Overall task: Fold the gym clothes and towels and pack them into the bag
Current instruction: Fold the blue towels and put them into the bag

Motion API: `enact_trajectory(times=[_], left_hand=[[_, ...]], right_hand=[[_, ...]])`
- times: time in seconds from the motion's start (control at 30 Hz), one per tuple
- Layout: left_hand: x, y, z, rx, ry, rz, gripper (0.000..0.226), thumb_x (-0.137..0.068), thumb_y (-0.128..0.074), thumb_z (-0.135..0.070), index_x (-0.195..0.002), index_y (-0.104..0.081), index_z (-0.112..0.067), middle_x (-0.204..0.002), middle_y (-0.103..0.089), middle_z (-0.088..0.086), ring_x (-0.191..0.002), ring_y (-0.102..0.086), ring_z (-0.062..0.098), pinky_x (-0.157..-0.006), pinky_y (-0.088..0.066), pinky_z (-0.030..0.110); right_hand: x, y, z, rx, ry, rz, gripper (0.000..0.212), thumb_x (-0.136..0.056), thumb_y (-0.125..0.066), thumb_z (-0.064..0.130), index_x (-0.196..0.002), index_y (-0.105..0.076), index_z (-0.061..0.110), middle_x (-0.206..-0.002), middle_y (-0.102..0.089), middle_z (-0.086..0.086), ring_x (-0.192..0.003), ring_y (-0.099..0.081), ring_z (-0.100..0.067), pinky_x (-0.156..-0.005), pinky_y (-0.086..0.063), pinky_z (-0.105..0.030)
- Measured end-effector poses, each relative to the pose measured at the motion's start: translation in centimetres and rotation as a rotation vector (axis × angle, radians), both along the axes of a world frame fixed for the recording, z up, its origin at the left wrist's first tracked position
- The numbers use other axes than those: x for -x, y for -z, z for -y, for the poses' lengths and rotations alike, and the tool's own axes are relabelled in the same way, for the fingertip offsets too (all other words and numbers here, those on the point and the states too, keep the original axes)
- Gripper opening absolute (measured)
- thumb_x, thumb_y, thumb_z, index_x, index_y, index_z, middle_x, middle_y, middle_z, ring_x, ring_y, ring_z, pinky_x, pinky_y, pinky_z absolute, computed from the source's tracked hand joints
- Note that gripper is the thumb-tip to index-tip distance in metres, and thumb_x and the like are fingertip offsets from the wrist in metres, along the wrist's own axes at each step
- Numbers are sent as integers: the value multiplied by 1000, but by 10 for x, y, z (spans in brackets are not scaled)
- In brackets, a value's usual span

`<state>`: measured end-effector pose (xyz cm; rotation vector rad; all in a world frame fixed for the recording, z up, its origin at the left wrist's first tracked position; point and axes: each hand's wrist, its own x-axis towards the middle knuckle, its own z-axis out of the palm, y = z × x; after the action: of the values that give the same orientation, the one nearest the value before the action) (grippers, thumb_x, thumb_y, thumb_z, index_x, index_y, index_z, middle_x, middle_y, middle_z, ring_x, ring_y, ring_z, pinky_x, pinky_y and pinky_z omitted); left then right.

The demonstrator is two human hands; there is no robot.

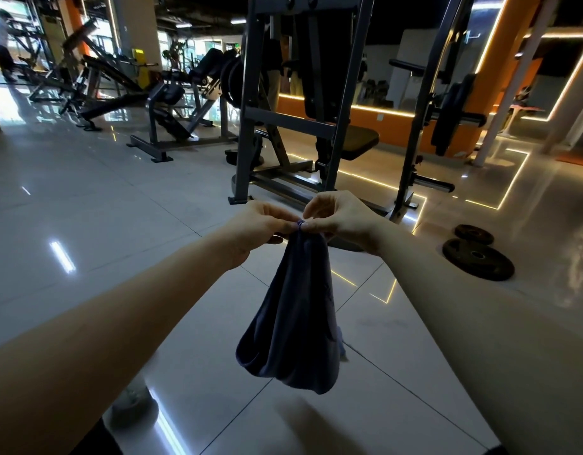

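Above the tiled floor (86, 208), the left hand (260, 224) and right hand (336, 218) pinch the top of a dark blue cloth (293, 323) that hangs bunched; folding seems barely begun, and next they need to find its corners.

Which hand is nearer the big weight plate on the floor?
Right. The right hand is left of the weight plate; the left hand farther left, beyond the cloth both pinch.
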<state>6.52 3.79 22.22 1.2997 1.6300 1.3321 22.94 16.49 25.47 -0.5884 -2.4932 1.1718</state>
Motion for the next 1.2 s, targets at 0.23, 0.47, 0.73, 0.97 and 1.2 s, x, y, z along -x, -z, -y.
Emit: enact_trajectory(times=[0.23, 0.47, 0.73, 0.97, 1.2], left_hand=[[-7, 3, 0, -77, -122, -62, 7, -93, -68, -11, -93, -75, -13, -86, -73, 3, -79, -68, 9, -70, -54, 18], [2, 38, 3, 51, -44, -313, 18, -86, -71, -8, -104, -73, -10, -95, -74, 7, -91, -73, 19, -86, -60, 39], [25, 71, 10, 192, -153, -447, 19, -84, -69, -9, -100, -71, -19, -89, -73, 2, -83, -71, 16, -67, -55, 22], [49, 66, 8, 260, -250, -327, 15, -89, -64, 2, -87, -69, -12, -84, -68, 9, -75, -63, 20, -58, -48, 21], [80, 38, 14, 475, -286, -115, 2, -90, -68, -5, -90, -70, -7, -89, -63, 9, -73, -56, 19, -59, -54, 30]], right_hand=[[5, 5, 8, -134, 15, 71, 9, -98, -63, 21, -101, -65, 13, -101, -65, -7, -93, -64, -19, -76, -54, -30], [-7, -9, -3, 67, 26, -152, 5, -99, -59, 13, -97, -62, 16, -103, -62, -6, -98, -61, -20, -87, -50, -33], [-37, -20, -25, 188, 206, -405, 12, -101, -55, 13, -93, -63, 18, -101, -62, -2, -99, -62, -19, -86, -50, -32], [-63, 2, -59, 188, 662, -494, 4, -98, -60, 11, -99, -63, 10, -98, -62, -10, -91, -60, -25, -75, -52, -35], [-78, 55, -73, 183, 838, -271, 20, -93, -63, 9, -77, -59, 21, -89, -60, -5, -95, -58, -28, -82, -47, -36]])
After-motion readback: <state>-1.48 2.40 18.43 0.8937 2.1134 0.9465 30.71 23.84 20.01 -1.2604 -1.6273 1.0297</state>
